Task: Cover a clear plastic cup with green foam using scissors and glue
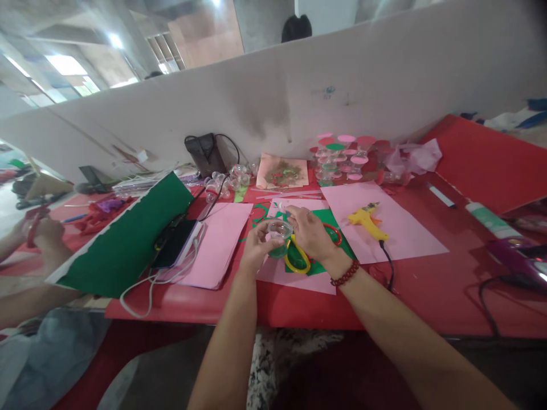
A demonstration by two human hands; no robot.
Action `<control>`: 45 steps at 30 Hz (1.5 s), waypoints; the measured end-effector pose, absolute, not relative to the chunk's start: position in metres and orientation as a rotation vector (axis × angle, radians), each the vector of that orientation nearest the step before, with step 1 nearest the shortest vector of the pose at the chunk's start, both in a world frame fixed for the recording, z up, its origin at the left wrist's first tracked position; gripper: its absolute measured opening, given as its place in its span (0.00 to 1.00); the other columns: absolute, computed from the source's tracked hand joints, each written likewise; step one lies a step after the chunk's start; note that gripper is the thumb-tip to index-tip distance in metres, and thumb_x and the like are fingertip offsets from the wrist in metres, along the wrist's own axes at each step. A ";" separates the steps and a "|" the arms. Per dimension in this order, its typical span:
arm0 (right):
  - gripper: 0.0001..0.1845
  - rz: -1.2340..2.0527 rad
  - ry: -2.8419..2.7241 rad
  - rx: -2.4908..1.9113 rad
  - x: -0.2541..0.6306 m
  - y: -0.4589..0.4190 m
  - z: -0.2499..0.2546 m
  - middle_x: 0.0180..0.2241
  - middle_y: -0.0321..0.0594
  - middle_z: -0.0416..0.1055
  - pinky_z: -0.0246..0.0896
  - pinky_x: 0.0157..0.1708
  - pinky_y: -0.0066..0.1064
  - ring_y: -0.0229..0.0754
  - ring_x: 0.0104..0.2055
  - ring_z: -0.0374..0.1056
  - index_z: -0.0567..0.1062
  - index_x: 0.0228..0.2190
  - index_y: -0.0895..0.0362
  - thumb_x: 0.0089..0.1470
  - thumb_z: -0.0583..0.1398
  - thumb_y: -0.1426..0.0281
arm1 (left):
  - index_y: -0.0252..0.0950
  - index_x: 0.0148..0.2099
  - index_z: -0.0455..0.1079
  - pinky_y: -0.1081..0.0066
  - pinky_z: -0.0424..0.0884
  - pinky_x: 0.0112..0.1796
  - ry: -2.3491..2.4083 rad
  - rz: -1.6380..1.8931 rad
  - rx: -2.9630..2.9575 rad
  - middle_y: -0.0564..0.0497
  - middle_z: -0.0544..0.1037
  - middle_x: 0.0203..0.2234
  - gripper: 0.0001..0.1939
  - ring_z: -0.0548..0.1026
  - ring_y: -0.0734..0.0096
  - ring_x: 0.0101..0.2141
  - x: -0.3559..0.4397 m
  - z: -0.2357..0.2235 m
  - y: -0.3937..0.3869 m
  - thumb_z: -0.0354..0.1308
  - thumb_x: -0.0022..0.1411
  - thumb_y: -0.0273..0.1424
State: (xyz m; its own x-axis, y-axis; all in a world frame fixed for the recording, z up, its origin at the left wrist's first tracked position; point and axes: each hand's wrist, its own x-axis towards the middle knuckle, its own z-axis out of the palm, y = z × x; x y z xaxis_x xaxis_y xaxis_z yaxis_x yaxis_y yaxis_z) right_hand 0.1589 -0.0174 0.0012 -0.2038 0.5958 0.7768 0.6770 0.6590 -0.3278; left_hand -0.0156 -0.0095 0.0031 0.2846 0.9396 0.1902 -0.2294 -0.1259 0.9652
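Observation:
My left hand [257,249] is closed around a small clear plastic cup [280,230], held upright above the work sheets. Beside the cup's rim, my right hand [311,232] has its fingers bent together in a pinch. Whatever lies between those fingertips is too small to make out. Under the right hand lie a yellow loop handle [299,271] and a red loop handle [339,234], which look like scissors handles, their blades hidden. They rest on green paper [327,266] over a pink sheet [316,285].
A yellow glue gun [371,225] lies on pink paper at right. Stacked clear cups with coloured discs [342,156] stand behind. At left are pink sheets [213,250], a phone [176,242], a green board [123,239] and a co-worker's hand [48,232].

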 end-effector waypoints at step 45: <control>0.12 0.425 -1.614 -1.211 0.167 -0.017 0.011 0.35 0.41 0.78 0.67 0.39 0.36 0.45 0.36 0.74 0.75 0.42 0.55 0.57 0.55 0.74 | 0.37 0.41 0.77 0.67 0.71 0.42 0.738 1.177 1.300 0.49 0.81 0.36 0.27 0.77 0.64 0.38 -0.016 0.008 -0.014 0.75 0.34 0.28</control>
State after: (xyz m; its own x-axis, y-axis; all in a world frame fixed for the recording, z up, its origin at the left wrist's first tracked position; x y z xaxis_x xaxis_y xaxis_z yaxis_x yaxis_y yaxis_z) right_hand 0.1672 -0.0168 0.0111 0.0358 0.8581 0.5123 0.4949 0.4301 -0.7550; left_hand -0.0156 -0.0140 0.0084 0.2930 0.9364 0.1933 -0.2333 -0.1261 0.9642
